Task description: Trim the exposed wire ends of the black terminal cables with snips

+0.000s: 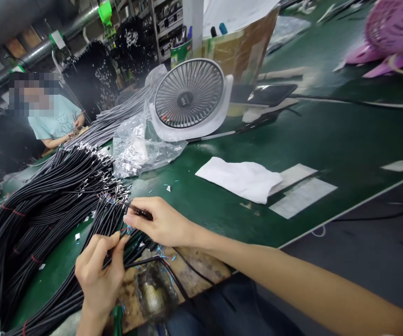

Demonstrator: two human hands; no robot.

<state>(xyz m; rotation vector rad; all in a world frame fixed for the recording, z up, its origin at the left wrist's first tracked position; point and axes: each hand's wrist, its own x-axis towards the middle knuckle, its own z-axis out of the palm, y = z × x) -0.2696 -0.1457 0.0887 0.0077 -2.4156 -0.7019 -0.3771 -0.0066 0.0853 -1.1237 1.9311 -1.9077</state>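
My left hand [100, 266] is closed in a pinch on the end of a black cable, where thin red and blue wires [127, 229] stick out. Just to the right and above, my right hand [163, 221] is wrapped around a slim dark tool [141, 212], its tip close to those wires. Most of the tool is hidden by my fingers, so its kind is unclear. Beside both hands lies a thick bundle of black cables [47, 186], with stripped, silvery and coloured ends toward me. Below them is a stained board [204, 266] with a cable and small wire scraps on it.
A round desk fan [187, 95] stands beyond, next to a clear plastic bag [135, 149]. White cloth [239, 177] and paper pieces [302, 196] lie on the green table [348, 144]. A pink fan [393, 28] is at the far right. Another person [56, 116] sits across.
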